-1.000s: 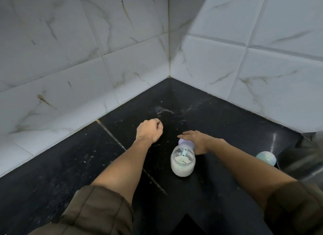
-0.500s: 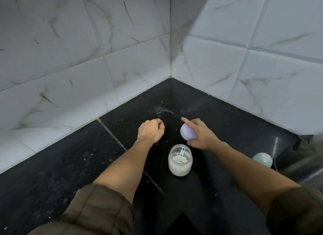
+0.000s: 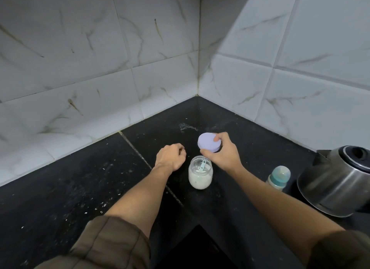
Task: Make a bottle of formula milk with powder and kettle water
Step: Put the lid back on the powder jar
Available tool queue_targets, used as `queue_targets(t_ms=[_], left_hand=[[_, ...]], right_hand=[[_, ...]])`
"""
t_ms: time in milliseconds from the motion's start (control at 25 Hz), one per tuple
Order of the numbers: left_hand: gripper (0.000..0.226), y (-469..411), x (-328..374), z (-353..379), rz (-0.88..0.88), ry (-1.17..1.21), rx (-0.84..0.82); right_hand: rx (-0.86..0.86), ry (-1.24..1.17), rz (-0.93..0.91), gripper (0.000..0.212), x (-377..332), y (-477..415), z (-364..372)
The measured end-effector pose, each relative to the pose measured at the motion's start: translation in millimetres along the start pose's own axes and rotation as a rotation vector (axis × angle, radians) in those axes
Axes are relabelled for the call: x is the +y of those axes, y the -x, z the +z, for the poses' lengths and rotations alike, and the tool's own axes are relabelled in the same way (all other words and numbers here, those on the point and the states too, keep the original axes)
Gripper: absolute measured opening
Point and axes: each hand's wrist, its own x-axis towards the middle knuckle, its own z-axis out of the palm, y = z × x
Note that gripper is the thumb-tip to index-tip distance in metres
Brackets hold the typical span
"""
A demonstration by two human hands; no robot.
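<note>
A clear glass jar [image 3: 200,175] of white formula powder stands uncapped on the black counter, a pale teal scoop [image 3: 202,166] sticking up inside it. My right hand [image 3: 222,154] holds the jar's lilac lid [image 3: 208,142] tilted in the air just behind the jar. Left of the jar, my left hand [image 3: 170,156] rests on the counter as a loose fist with nothing in it. A baby bottle [image 3: 279,176] with a teal cap stands to the right, beside a steel kettle [image 3: 336,182].
The black stone counter [image 3: 80,188] fits into a corner of white marble-look tiles [image 3: 140,58]. Spilled white specks dot its surface. A tile seam runs diagonally under my left forearm. The kettle sits at the right edge of view.
My right hand has lifted the lilac lid off the jar and carried it up and back. The view has shifted, bringing the bottle and kettle in. My left hand stays put.
</note>
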Motion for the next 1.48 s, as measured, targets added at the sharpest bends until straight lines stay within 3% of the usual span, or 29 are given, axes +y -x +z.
queue_targets(t_ms=[120, 240, 360, 480, 760, 1000, 1240, 1480], left_hand=[[0.044, 23, -1, 10, -0.034, 0.011, -0.05], [0.054, 36, -6, 18, -0.059, 0.046, -0.111], [0.09, 43, -8, 22, -0.044, 0.111, -0.229], [0.117, 49, -6, 28, 0.027, 0.181, -0.275], [0.093, 49, 1, 40, 0.061, 0.333, -0.17], [0.096, 48, 4, 47, 0.013, 0.421, -0.116], [0.097, 49, 1, 51, 0.01, 0.48, -0.098], [0.098, 47, -1, 51, -0.004, 0.467, -0.097]], right_hand=[[-0.083, 0.11, -0.002, 0.059, 5, 22, 0], [-0.174, 0.228, -0.037, 0.076, 6, 33, 1], [-0.258, 0.333, -0.074, 0.096, 4, 36, 1], [-0.321, 0.407, -0.073, 0.102, 5, 38, 5], [-0.326, 0.469, -0.044, 0.091, 2, 37, 11], [-0.266, 0.528, -0.03, 0.073, -12, 40, 13], [-0.212, 0.638, -0.005, 0.082, -18, 45, 15], [-0.054, 0.581, -0.175, 0.049, -9, 49, -6]])
